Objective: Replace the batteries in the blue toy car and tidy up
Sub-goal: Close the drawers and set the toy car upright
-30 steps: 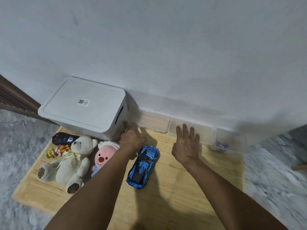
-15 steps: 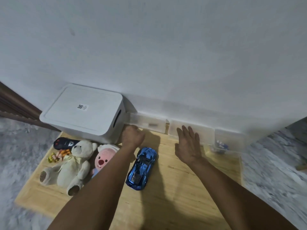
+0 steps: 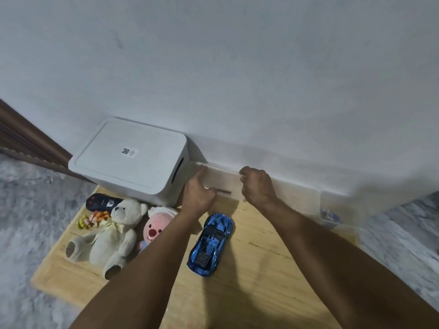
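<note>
Glossy blue toy car [image 3: 211,243], pale wood board [image 3: 249,281], white lidded box [image 3: 133,160], pink plush [image 3: 155,227].

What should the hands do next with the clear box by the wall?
Probably lift it and bring it forward: both hands, left hand and right hand, grip the clear box at its ends, and a thin dark tool shows inside it, likely needed for the blue toy car.

I read this as a home, most likely a bedroom or play corner. A low wooden counter [image 3: 261,269] sits against a plain white wall [image 3: 237,67], with fluffy grey carpet [image 3: 21,222] on both sides. On the counter I see soft toys: a cream teddy bear [image 3: 111,233] and a pink plush [image 3: 156,227], plus a small figurine [image 3: 91,219]. A white lidded storage box [image 3: 133,160] and clear plastic bins [image 3: 304,200] line the wall.
</note>
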